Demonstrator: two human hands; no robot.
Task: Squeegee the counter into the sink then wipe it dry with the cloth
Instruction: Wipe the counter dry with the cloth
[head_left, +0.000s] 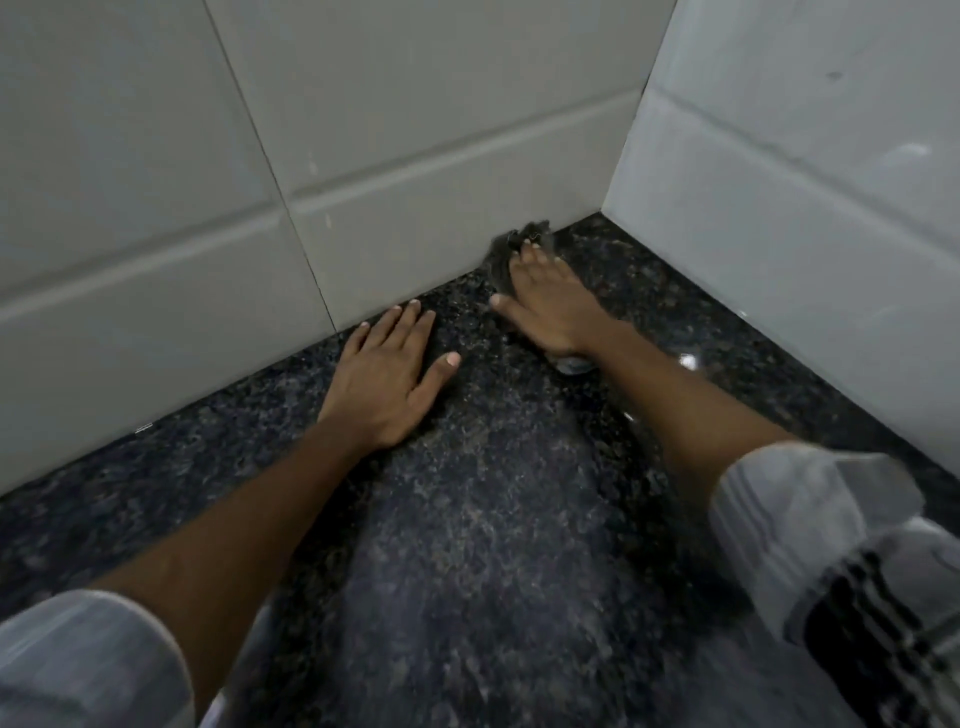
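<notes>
The counter (478, 519) is dark speckled granite that runs into a tiled corner. My right hand (545, 306) presses flat on a grey cloth (501, 260) near the back wall, close to the corner; the cloth shows past my fingertips and again under my wrist. It is blurred by motion. My left hand (387, 376) lies flat on the counter beside it, fingers spread, palm down, holding nothing. No squeegee and no sink are in view.
Pale grey wall tiles (415, 156) close off the back of the counter. A second tiled wall (779, 208) closes the right side, and the two meet in a corner. My rolled-up striped sleeves (810, 525) show at both lower edges.
</notes>
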